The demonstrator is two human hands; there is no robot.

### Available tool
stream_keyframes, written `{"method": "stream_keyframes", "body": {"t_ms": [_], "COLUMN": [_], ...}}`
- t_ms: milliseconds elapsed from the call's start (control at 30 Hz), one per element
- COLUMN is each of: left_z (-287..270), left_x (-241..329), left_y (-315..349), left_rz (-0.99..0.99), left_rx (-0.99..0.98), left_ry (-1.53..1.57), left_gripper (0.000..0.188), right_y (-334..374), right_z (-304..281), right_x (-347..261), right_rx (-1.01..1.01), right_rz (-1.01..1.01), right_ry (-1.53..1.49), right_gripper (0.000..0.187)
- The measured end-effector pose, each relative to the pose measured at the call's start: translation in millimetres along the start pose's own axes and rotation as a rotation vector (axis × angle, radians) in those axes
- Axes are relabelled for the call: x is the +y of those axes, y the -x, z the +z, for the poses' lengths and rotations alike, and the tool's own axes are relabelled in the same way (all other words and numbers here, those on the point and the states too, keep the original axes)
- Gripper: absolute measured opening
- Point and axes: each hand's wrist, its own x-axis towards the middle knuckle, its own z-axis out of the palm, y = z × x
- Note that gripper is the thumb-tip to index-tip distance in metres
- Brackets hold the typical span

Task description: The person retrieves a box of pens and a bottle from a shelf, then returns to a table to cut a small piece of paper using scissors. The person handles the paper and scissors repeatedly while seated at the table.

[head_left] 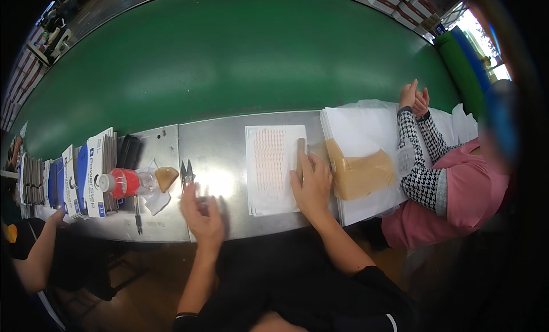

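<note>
A stack of white sheets [274,198] lies before me on the metal tabletop, its top sheet covered with rows of small orange-red marks. A tan, narrow bar [301,152] stands along its right edge. My right hand [313,189] holds this bar, thumb on its left side and fingers on its right. Left of the sheets is a pair of metal snips [187,173], blades pointing away from me. My left hand [203,220] hovers at the handle end of the snips, slightly blurred, with thumb and fingers apart.
A red-labelled bottle [127,183], a tan wedge-shaped piece [166,178] and a pen [138,215] lie to the left beside upright printed packs [100,166]. A larger white stack with brown tape [363,175] is at right, near a co-worker's hands [414,98]. A green surface [240,58] lies beyond.
</note>
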Motion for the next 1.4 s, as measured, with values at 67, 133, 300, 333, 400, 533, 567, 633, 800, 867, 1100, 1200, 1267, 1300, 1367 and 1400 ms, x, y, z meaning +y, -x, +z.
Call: {"method": "stream_keyframes", "body": {"t_ms": [67,133,300,333,400,533,567,633,800,867,1100,1200,1267,1300,1367,1400], "left_z": [11.0,23.5,41.3,41.9,41.4,43.4,46.4,53.3,67.4,65.7,64.2,65.4,66.2,67.0,69.3,71.2], "left_x": [13.1,23.1,29.5,28.9,26.9,24.5,24.2,25.1,32.2,33.7,30.2,28.3,27.9,27.9,27.8,28.1], "left_y": [12.0,19.7,22.5,22.7,22.8,19.8,17.3,12.9,6.2,5.9,7.1,7.9,8.5,8.6,9.2,9.6], "left_rz": [0.268,0.316,0.494,0.497,0.499,0.511,0.526,0.550,0.593,0.590,0.590,0.600,0.606,0.615,0.622,0.628], "left_rx": [-0.196,-0.382,-0.575,-0.584,-0.596,-0.627,-0.621,-0.615,-0.602,-0.594,-0.561,-0.539,-0.526,-0.515,-0.511,-0.510], "left_ry": [-0.185,-0.191,-0.439,-0.436,-0.449,-0.442,-0.429,-0.413,-0.442,-0.432,-0.388,-0.383,-0.381,-0.387,-0.395,-0.400], "left_gripper": [0.051,0.060,0.070,0.070,0.069,0.069,0.070,0.070,0.073,0.074,0.075,0.074,0.073,0.072,0.072,0.072], "right_y": [-4.1,-7.2,-13.1,-14.2,-15.9,-34.7,-44.7,-68.4,-147.7,-167.2,-186.4,-188.5,-188.6,-188.1,-185.2,-183.4], "right_z": [-0.9,-3.5,-6.3,-5.7,-8.3,-37.2,-49.9,-82.1,-117.3,-103.9,-45.5,-46.4,-55.6,-63.3,-81.3,-91.7], "right_x": [1.3,5.3,17.4,17.7,17.2,16.4,18.2,27.1,48.0,53.4,73.7,73.8,72.0,72.3,76.2,80.1], "right_rx": [-0.063,-0.026,-0.081,-0.054,-0.043,-0.118,-0.163,-0.179,-0.263,-0.349,-0.517,-0.504,-0.481,-0.459,-0.406,-0.374], "right_rz": [0.034,0.036,0.198,0.177,0.153,0.135,0.195,0.319,0.283,0.134,-0.098,-0.068,-0.068,-0.079,-0.101,-0.111], "right_ry": [-0.074,-0.121,-0.347,-0.315,-0.289,-0.618,-0.781,-1.083,-0.683,-0.324,0.306,0.348,0.318,0.268,0.187,0.156], "right_gripper": [0.059,0.058,0.059,0.059,0.060,0.061,0.060,0.056,0.048,0.051,0.052,0.048,0.045,0.043,0.040,0.038]}}
